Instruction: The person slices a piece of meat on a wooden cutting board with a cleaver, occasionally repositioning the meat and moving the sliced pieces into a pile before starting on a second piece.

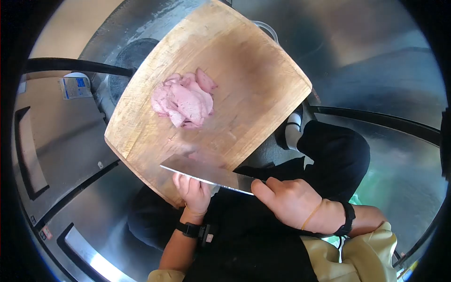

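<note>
My right hand (292,203) is closed around the handle of a broad-bladed kitchen knife (206,174). Its blade reaches left across the near part of a wooden cutting board (263,108). Just below the blade, at the board's near edge, my left hand (193,191) has its fingers curled; the blade and the hand hide what they hold, though something pale shows beside them. A pinkish patch of meat (206,157) is partly visible behind the blade. Farther up the board lies a loose pile of thin pink meat slices (184,101), apart from both hands.
Steel cabinet fronts with handles (33,150) stand on the left, and steel panels (376,84) on the right. A labelled container (76,87) is at the upper left. My dark-trousered leg (336,150) is beside the board, and a round clear rim (267,29) shows behind it.
</note>
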`<state>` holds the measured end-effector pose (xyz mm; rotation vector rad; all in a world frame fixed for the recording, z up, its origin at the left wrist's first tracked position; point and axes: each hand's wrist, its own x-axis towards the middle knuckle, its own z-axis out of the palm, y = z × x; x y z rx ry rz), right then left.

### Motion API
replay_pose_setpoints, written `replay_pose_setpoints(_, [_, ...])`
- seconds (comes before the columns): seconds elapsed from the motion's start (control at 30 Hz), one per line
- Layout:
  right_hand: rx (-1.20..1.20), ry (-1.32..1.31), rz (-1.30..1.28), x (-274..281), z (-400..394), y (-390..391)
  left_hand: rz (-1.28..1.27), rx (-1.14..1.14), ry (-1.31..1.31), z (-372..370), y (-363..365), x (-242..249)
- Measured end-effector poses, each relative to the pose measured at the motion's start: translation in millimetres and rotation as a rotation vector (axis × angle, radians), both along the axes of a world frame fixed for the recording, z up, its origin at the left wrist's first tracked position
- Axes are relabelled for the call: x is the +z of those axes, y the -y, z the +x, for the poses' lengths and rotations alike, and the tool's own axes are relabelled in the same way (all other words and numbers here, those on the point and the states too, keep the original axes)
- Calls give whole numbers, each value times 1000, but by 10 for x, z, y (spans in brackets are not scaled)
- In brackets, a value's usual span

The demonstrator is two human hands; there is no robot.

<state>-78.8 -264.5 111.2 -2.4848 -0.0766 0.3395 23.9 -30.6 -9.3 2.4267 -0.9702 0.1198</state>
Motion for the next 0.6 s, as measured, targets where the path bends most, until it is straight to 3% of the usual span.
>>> replay_pose_setpoints(0.13, [10, 16, -30, -6, -1, -32, 12, 26, -113, -14, -67, -82])
replay_pose_setpoints(0.23, [28, 6, -16, 6, 8, -15, 5, -31, -55, -56, -174, -172])
replay_pose_setpoints(0.47, [42, -5, -23, -30, -10, -30, -183, 98, -242, -126, -167, -262])
replay_pose_setpoints(0.6, [38, -8, -16, -33, -5, -32, -134, 40, -95, -41, -62, -106])
